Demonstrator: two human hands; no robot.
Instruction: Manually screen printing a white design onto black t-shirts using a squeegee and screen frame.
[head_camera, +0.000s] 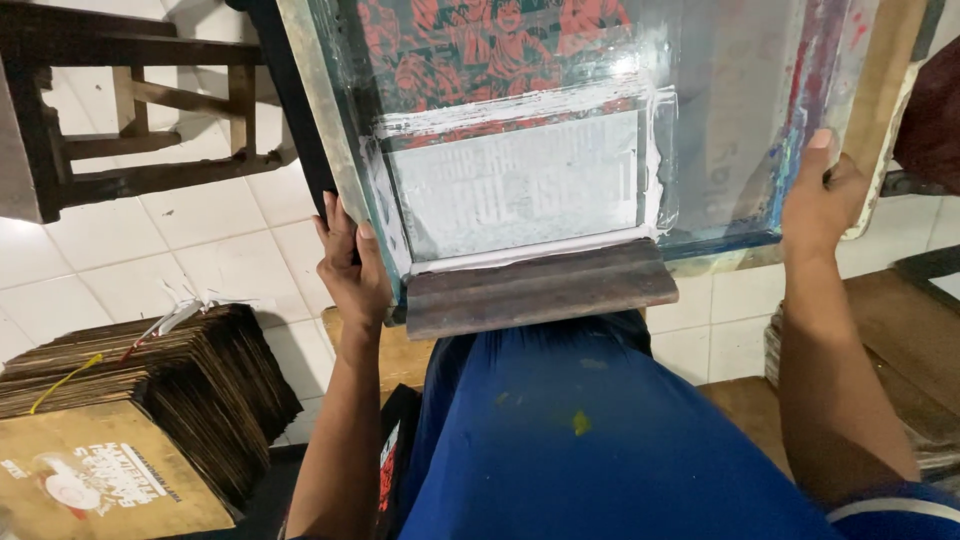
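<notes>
The printing screen frame (330, 130) tilts over the person's lap, a wooden squeegee (540, 288) resting on its near edge. The left hand (352, 270) clasps the left rail, the right hand (822, 195) the right rail — both closed on it. Stacked cardboard sheets (200, 385) lie left, a wooden stool (130, 110) beyond.

Screen frame (345, 150) was pale grey-green, mesh smeared white, with a red-and-teal figure print showing at top and red-blue ink streaks on the right side. Squeegee (540, 288) was dull brown wood. Shirt (600, 430) was bright blue with small yellow flecks. Cardboard stack (150, 400) was brown, top sheet printed white and red. Floor tiles (200, 240) were white.
</notes>
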